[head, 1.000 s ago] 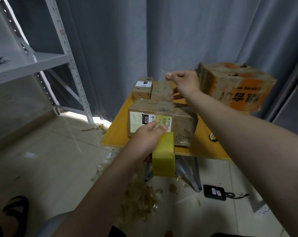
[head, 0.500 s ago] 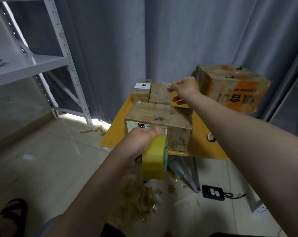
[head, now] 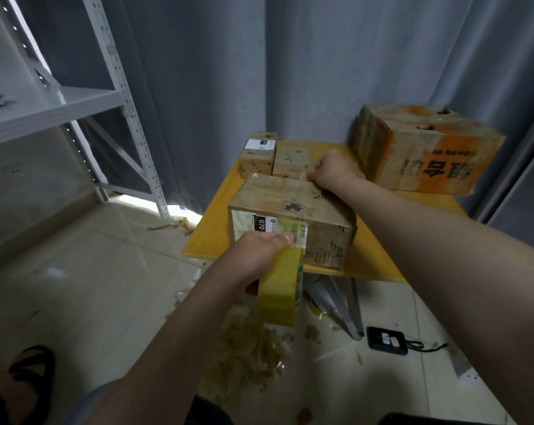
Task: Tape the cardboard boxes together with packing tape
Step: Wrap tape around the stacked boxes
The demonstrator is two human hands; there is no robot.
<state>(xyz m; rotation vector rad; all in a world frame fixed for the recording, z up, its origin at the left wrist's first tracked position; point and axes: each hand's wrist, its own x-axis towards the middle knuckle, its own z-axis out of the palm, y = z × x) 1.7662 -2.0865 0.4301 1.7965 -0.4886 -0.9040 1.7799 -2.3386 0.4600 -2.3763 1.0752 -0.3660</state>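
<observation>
Grips the roll of packing tape (head: 278,286) in the left hand (head: 258,251), grip wrapped round the yellow rim with the thumb across the top, just off the near edge of the worktop (head: 212,231) and just in front of the labelled near face of the cardboard box (head: 293,210). Rests the right hand (head: 331,173) at the far top edge of that same box, grip curled tight into a fist. Blurred there, so cannot tell whether tape is pinched inside.

Behind the box, touching side by side, two smaller boxes (head: 259,157). To the right at the back, a large orange-printed box (head: 425,148), tilted. Down on the floor (head: 90,286), tape scraps (head: 250,348) under the roll and a black device (head: 386,340) with a cord. At left, a metal shelf (head: 60,102).
</observation>
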